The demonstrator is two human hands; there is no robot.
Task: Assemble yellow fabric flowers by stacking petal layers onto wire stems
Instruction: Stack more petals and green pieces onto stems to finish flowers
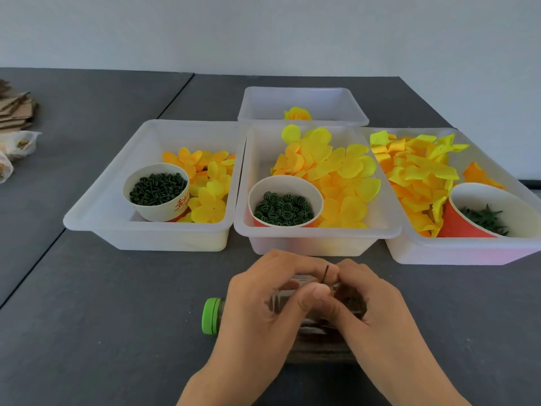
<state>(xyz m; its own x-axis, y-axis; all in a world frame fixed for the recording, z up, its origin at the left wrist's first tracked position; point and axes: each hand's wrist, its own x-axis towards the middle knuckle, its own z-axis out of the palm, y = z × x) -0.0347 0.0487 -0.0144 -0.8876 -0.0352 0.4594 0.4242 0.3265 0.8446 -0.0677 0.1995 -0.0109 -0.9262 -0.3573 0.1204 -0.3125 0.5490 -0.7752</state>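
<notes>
Both hands over the bottle (213, 315): left hand (263, 300) pinches a stem (325, 273), right hand (369, 300) pinching it too, fingers curled.

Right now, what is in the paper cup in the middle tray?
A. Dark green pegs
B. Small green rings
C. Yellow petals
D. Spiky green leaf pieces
B: the cup in the middle tray holds small green rings, with yellow petals lying loose around it.
</notes>
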